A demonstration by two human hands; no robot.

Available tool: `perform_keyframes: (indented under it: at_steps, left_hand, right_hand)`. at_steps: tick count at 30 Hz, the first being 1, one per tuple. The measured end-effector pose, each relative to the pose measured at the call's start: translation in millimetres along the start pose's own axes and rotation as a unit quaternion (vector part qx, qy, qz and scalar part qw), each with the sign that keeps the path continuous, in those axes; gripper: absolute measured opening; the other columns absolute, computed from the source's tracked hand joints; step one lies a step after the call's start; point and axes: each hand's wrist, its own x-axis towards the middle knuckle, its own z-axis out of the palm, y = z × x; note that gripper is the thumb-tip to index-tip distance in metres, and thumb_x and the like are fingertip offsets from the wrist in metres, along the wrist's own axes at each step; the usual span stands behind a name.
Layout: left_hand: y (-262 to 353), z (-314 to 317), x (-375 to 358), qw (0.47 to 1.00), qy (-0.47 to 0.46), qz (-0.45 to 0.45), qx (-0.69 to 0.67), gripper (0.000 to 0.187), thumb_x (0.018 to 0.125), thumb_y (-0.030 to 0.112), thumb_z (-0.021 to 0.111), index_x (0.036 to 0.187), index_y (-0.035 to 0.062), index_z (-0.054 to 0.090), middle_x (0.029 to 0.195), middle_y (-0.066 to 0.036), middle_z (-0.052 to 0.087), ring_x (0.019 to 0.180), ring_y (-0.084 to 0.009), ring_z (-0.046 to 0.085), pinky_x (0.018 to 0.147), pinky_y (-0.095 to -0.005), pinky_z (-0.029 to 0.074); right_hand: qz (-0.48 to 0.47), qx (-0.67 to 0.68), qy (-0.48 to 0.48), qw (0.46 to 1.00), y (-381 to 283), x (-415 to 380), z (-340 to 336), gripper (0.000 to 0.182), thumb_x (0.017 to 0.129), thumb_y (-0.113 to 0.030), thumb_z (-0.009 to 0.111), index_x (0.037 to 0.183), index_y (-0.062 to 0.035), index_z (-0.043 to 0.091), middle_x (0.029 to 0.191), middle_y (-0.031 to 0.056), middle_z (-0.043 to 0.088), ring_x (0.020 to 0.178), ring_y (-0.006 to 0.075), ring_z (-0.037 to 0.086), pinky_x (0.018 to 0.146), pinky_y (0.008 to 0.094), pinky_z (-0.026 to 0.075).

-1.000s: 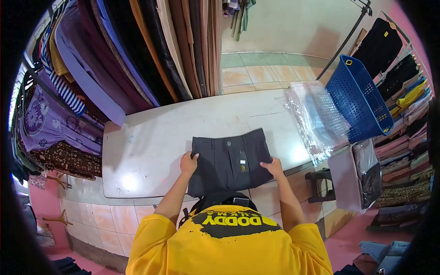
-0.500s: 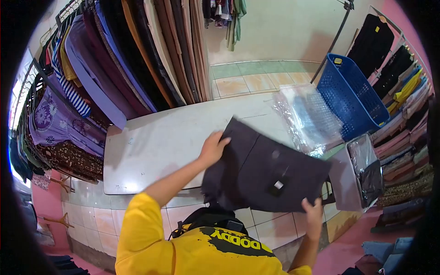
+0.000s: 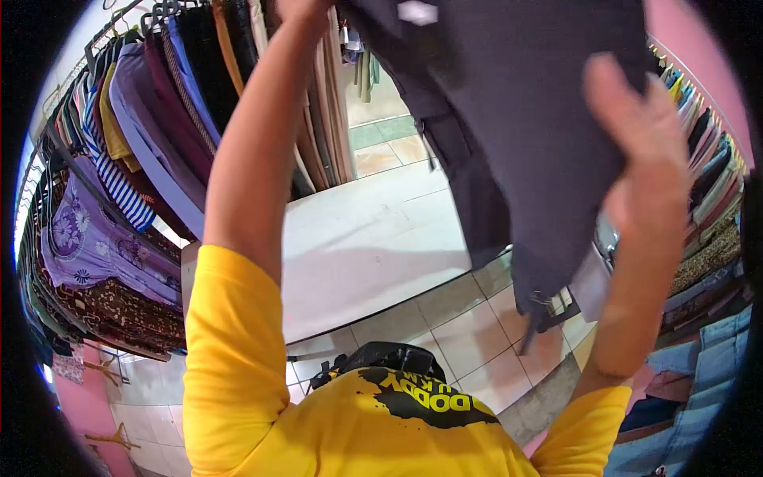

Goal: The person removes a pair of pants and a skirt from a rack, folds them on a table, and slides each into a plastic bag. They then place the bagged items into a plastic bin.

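Observation:
A dark grey garment (image 3: 524, 103) hangs lifted in front of me at the top, with a small white tag (image 3: 418, 12) near its upper left and two lengths dangling over the table edge. My left hand (image 3: 306, 6) is at its upper left corner, closed on the cloth, with the fingers cut off by the frame's top. Blurred by motion, my right hand (image 3: 645, 151) is at the garment's right edge. Its thumb stands apart from the fingers and overlaps the cloth.
A white table (image 3: 366, 238) stands beyond the garment. Clothes on hangers (image 3: 151, 135) crowd the left side, with a purple flowered garment (image 3: 79, 230) lower down. More clothes hang and lie stacked on the right, with folded jeans (image 3: 707, 389) at the lower right.
Both hands have risen, and the garment has gone from lying tilted over the table edge to hanging high and near. Lower lengths of it have dropped open. The blue basket is now hidden behind it.

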Motion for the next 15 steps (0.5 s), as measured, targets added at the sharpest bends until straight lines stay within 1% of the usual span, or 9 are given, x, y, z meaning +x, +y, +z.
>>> perform_keyframes:
  at_steps: [1, 2, 4, 5, 8, 9, 11, 13, 15]
  left_hand:
    - [6, -32, 3, 0.984, -0.101, 0.001, -0.148, 0.044, 0.089, 0.018, 0.048, 0.128, 0.0121, 0.031, 0.116, -0.015, 0.05, 0.092, -0.0345, 0.059, 0.062, -0.0383, 0.053]
    - [2, -44, 15, 0.984, -0.104, 0.001, -0.146, 0.044, 0.089, 0.018, 0.048, 0.128, 0.0121, 0.031, 0.116, -0.015, 0.05, 0.092, -0.0345, 0.059, 0.062, -0.0383, 0.053]
    - [9, -120, -30, 0.995, -0.086, -0.048, -0.018, 0.046, 0.087, 0.02, 0.049, 0.129, 0.0114, 0.031, 0.118, -0.014, 0.048, 0.096, -0.0338, 0.055, 0.066, -0.0399, 0.049]
    - [27, -186, -93, 0.994, -0.074, -0.07, 0.044, 0.047, 0.087, 0.022, 0.05, 0.129, 0.011, 0.031, 0.119, -0.014, 0.047, 0.098, -0.0334, 0.053, 0.068, -0.0407, 0.047]
    - [49, -312, -179, 0.965, -0.026, -0.134, 0.225, 0.051, 0.085, 0.025, 0.051, 0.129, 0.0099, 0.031, 0.122, -0.013, 0.044, 0.104, -0.0323, 0.048, 0.075, -0.0432, 0.041]
    - [50, -340, -189, 0.946, -0.009, -0.156, 0.284, 0.053, 0.084, 0.027, 0.052, 0.129, 0.0096, 0.031, 0.123, -0.013, 0.043, 0.105, -0.032, 0.046, 0.077, -0.044, 0.038]
    - [44, -380, -191, 0.897, 0.02, -0.197, 0.395, 0.055, 0.083, 0.029, 0.053, 0.129, 0.0088, 0.031, 0.125, -0.013, 0.041, 0.109, -0.0312, 0.042, 0.081, -0.0456, 0.034]
    - [38, -426, -221, 0.834, 0.045, -0.234, 0.498, 0.058, 0.082, 0.032, 0.055, 0.13, 0.0081, 0.031, 0.128, -0.012, 0.038, 0.113, -0.0305, 0.038, 0.085, -0.0473, 0.03]
    - [25, -464, -181, 0.757, 0.063, -0.266, 0.594, 0.061, 0.08, 0.034, 0.056, 0.13, 0.0074, 0.031, 0.13, -0.012, 0.036, 0.117, -0.0298, 0.035, 0.09, -0.0489, 0.026]
  right_hand:
    - [0.002, -0.015, -0.088, 0.996, -4, -7, 40, 0.038, 0.075, -0.013, 0.065, 0.107, 0.0034, 0.053, 0.095, 0.0107, 0.06, 0.085, 0.0148, 0.059, 0.08, 0.0268, 0.046]
    - [0.085, -0.02, -0.102, 0.991, 5, -14, 68, 0.035, 0.074, -0.011, 0.066, 0.104, 0.0025, 0.055, 0.094, 0.0094, 0.061, 0.083, 0.0109, 0.057, 0.076, 0.0247, 0.046]
    - [-0.038, 0.054, -0.225, 0.972, 54, -26, 124, 0.036, 0.074, -0.01, 0.067, 0.105, 0.0028, 0.055, 0.095, 0.0078, 0.061, 0.086, 0.0083, 0.053, 0.076, 0.0227, 0.043]
    - [-0.061, 0.023, -0.243, 0.968, 73, -37, 152, 0.041, 0.075, -0.018, 0.065, 0.11, 0.0008, 0.053, 0.095, 0.0162, 0.062, 0.087, 0.0168, 0.059, 0.077, 0.0285, 0.045]
    - [0.014, -0.029, -0.396, 0.918, 125, -65, 238, 0.047, 0.072, -0.014, 0.065, 0.115, -0.0008, 0.051, 0.109, 0.0162, 0.057, 0.101, 0.0235, 0.057, 0.084, 0.029, 0.043]
    - [0.055, -0.041, -0.446, 0.893, 144, -75, 267, 0.048, 0.073, -0.015, 0.065, 0.116, -0.0013, 0.05, 0.109, 0.0163, 0.057, 0.1, 0.0237, 0.057, 0.083, 0.0288, 0.044]
    - [-0.062, 0.013, -0.437, 0.897, 224, -115, 332, 0.051, 0.074, -0.019, 0.065, 0.12, -0.0037, 0.047, 0.103, 0.0161, 0.06, 0.094, 0.0269, 0.058, 0.079, 0.0315, 0.045]
    - [0.116, 0.041, -0.637, 0.761, 257, -125, 360, 0.06, 0.076, -0.028, 0.063, 0.126, -0.0043, 0.041, 0.101, 0.0173, 0.059, 0.092, 0.0321, 0.057, 0.082, 0.0348, 0.043]
    - [0.06, -0.078, -0.629, 0.771, 335, -164, 369, 0.067, 0.077, -0.038, 0.06, 0.13, -0.0052, 0.034, 0.109, 0.0183, 0.054, 0.102, 0.036, 0.05, 0.09, 0.0393, 0.039]
